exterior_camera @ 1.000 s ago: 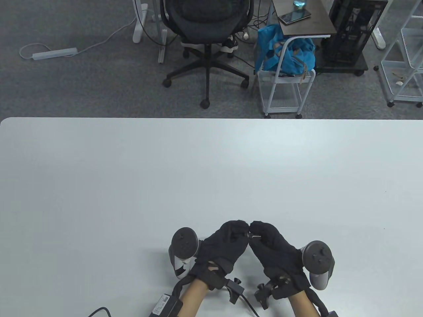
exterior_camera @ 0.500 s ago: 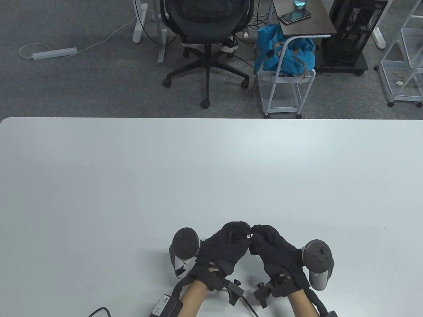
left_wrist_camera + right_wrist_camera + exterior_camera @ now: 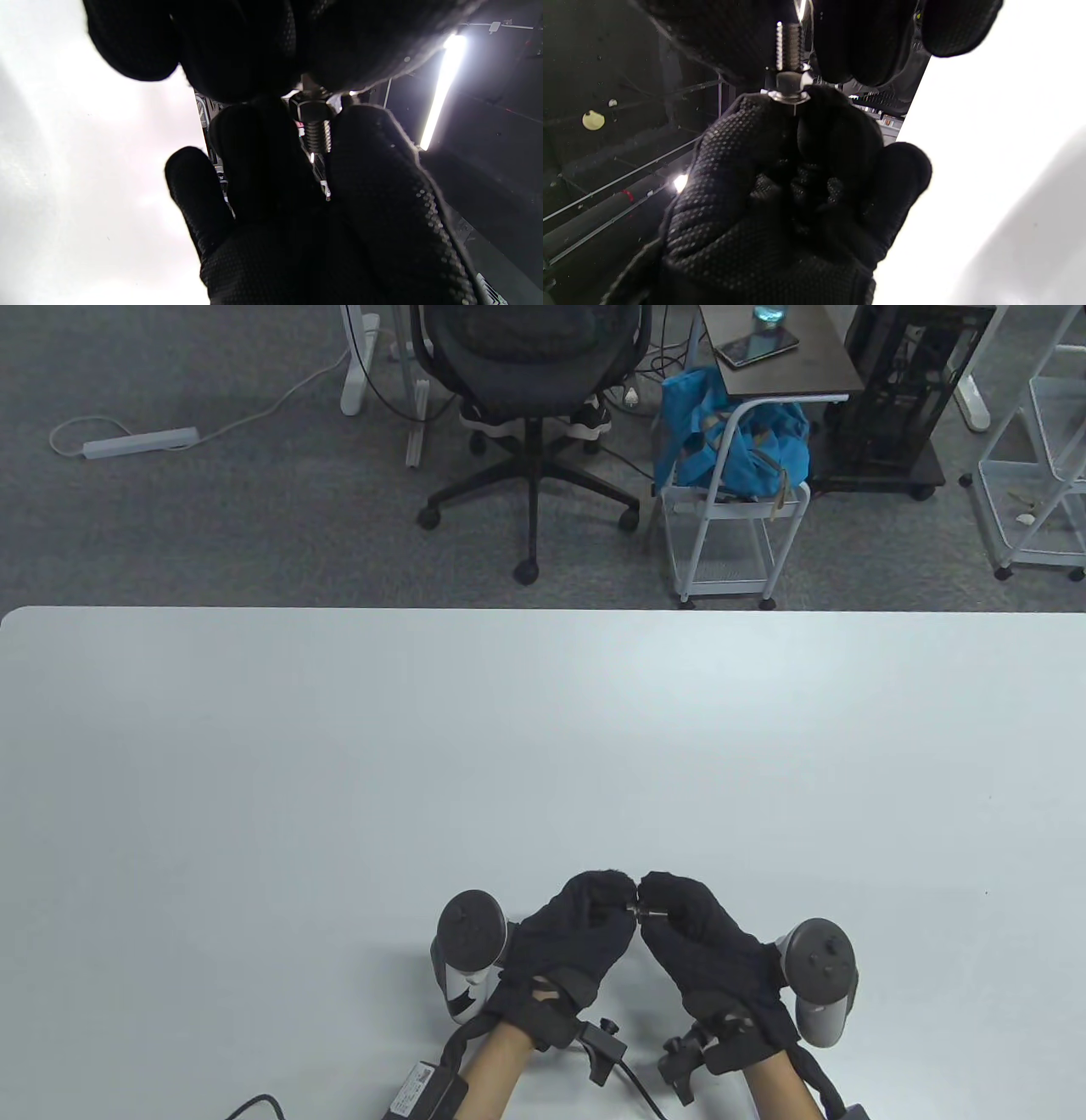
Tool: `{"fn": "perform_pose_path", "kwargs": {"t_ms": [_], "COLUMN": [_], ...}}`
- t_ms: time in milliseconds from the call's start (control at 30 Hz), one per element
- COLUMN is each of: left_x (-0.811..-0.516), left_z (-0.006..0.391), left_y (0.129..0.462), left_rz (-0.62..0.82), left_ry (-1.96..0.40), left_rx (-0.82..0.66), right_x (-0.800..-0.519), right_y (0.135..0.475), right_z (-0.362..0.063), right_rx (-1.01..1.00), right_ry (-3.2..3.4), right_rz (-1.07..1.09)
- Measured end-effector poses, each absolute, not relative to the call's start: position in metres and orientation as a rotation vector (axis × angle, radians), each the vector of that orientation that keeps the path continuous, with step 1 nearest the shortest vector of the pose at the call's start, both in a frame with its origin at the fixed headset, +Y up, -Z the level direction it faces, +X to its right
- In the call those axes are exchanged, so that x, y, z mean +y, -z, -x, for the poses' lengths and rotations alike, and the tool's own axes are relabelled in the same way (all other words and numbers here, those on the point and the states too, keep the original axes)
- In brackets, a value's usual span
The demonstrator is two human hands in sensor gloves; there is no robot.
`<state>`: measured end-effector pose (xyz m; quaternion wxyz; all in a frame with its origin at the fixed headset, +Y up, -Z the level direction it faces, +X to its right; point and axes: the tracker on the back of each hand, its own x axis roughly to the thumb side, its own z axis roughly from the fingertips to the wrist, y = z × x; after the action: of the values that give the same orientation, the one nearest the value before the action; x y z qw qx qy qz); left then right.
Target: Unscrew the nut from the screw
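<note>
My two gloved hands meet fingertip to fingertip near the table's front edge. A small steel screw (image 3: 638,909) spans the gap between them, held above the table. My left hand (image 3: 618,899) pinches the end that carries the hex nut (image 3: 790,82) and its flange. My right hand (image 3: 655,903) pinches the threaded shaft (image 3: 789,46). In the left wrist view the nut (image 3: 312,111) sits just under my left fingertips, and the shaft (image 3: 317,137) runs down between my right hand's fingers. The screw's head is hidden.
The white table (image 3: 543,746) stretches far in front of the hands. Cables and a small box (image 3: 424,1090) lie at the front edge by my left wrist. An office chair (image 3: 530,381) and a wire cart (image 3: 730,526) stand on the floor beyond the far edge.
Half a second ago the fingertips were pressed close and hid most of the screw. Now my right hand has rolled and drawn slightly right, and the screw shows between the hands again.
</note>
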<state>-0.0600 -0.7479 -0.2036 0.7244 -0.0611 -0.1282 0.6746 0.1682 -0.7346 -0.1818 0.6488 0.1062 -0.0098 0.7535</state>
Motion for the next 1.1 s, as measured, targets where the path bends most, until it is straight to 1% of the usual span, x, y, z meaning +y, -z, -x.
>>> {"fn": "perform_pose_path", "kwargs": {"t_ms": [133, 367, 600, 733, 967, 1100], "left_x": [-0.7475, -0.7488, -0.7494, -0.7509, -0.7495, -0.7494], "left_z": [0.0588, 0.0584, 0.0580, 0.0598, 0.0580, 0.0580], "left_y": [0.2033, 0.2033, 0.2029, 0.2037, 0.2034, 0.2032], "left_rz": [0.129, 0.152, 0.143, 0.142, 0.137, 0.133], "left_ry": [-1.470, -1.452, -1.444, -1.476, -1.463, -1.457], "left_rx": [-0.297, -0.316, -0.299, -0.277, -0.293, -0.298], "right_x": [-0.7404, -0.7378, -0.7335, -0.7320, -0.7408, -0.7396], "right_y": [0.1813, 0.1817, 0.1802, 0.1807, 0.1806, 0.1804], "right_z": [-0.1695, -0.1657, -0.1648, -0.1648, -0.1672, -0.1641], "right_rx": [-0.014, -0.031, -0.059, -0.016, -0.022, -0.029], "right_ry": [-1.769, -1.791, -1.783, -1.728, -1.792, -1.794], "right_rz": [-0.158, -0.192, -0.234, -0.261, -0.148, -0.167]}}
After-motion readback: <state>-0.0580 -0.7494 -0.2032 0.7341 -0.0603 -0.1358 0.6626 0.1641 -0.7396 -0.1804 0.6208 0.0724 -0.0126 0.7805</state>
